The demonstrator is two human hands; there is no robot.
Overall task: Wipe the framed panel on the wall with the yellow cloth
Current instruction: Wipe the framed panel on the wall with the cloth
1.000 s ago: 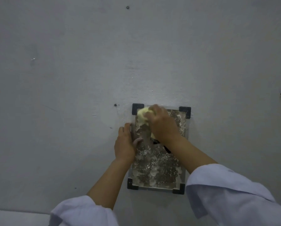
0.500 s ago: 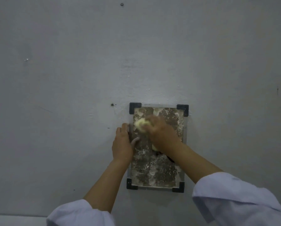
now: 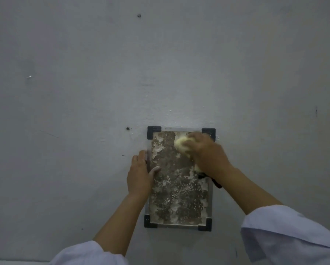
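Observation:
A framed panel with black corner pieces and a mottled brown and white surface hangs on the grey wall. My right hand grips a bunched yellow cloth and presses it on the panel's upper right part, near the top right corner. My left hand rests flat on the panel's left edge, fingers pointing up along the frame, thumb lying on the panel's surface. A dark strap shows under my right wrist.
The grey wall carries a small screw high up and another screw just left of the frame's top left corner. White sleeves cover both forearms at the bottom of the view.
My right hand has carried the cloth from the panel's upper left part across to its upper right part. My left hand has stayed on the left edge.

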